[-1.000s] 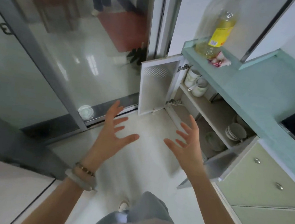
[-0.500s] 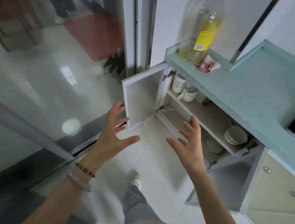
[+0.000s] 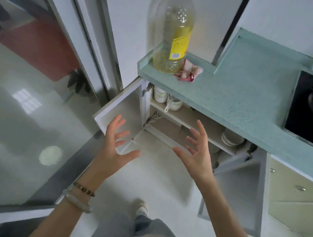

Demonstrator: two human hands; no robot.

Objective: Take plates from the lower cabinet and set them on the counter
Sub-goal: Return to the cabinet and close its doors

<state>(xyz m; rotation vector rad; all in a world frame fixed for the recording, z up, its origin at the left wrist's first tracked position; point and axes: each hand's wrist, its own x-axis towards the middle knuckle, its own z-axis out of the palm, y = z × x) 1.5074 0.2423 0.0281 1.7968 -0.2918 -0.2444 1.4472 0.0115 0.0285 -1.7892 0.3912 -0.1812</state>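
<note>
My left hand (image 3: 116, 148) and right hand (image 3: 198, 157) hover empty, fingers (image 3: 203, 132) spread wide. I should reach right to the plates (image 3: 231, 139), gripping the stack from both sides.

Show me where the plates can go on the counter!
The bare green counter between the pink cloth and the black stove has room. The corner by the wall is crowded: the oil bottle and cloth sit there.

1. Glossy white tiled floor (image 3: 145, 175) reflects a bright window patch (image 3: 26, 99)
2. Sliding glass door (image 3: 13, 131) with metal frame on the left; red mat (image 3: 39, 46) beyond it
3. Plain white wall (image 3: 134, 28) behind
4. Black gas hob (image 3: 312, 110) at right
</note>
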